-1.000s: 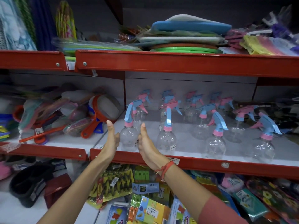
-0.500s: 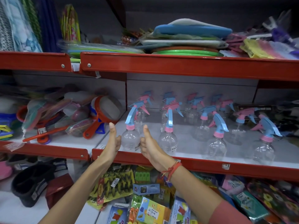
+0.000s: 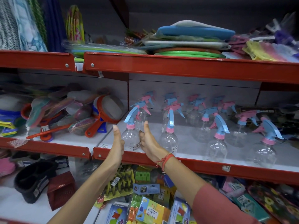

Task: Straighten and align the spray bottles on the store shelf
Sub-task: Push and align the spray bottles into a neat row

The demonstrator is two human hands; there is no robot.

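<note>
Store shelving, red-edged, three tiers in view; the middle shelf (image 3: 194, 164) with its pale deck carries the stock in question.

Left bay: strainers (image 3: 105, 110) and netted scrubbers, loosely heaped. Not part of the job.

Left hand (image 3: 116, 143): flat and open, thumb up, palm pressed or nearly pressed to the left flank of the front-left spray bottle (image 3: 130, 135). It grips nothing by curling; it acts as one side of a clamp.

Front-left spray bottle: clear body, pink collar, blue trigger head with nozzle pointing left. It stands upright near the shelf's front lip, between both palms.

Right hand (image 3: 149, 143): likewise open, thumb raised, fingers against the bottle's right flank; red thread at the wrist.

Change over the last second: little. Both hands were already bracketing this bottle, and they have stayed there, closing in slightly while the view drew nearer. The bottle's place and heading look much the same. Judgement: squaring of this one item is under way, not finished.

Rightward stock: second front bottle (image 3: 169, 139), head facing forward; third bottle (image 3: 216, 143) and far-right bottle (image 3: 265, 146), nozzles turned different ways, unevenly spaced. Rear rows (image 3: 199, 102) of pink and blue heads, mixed headings.

Outstanding: most of the row awaits alignment.
</note>
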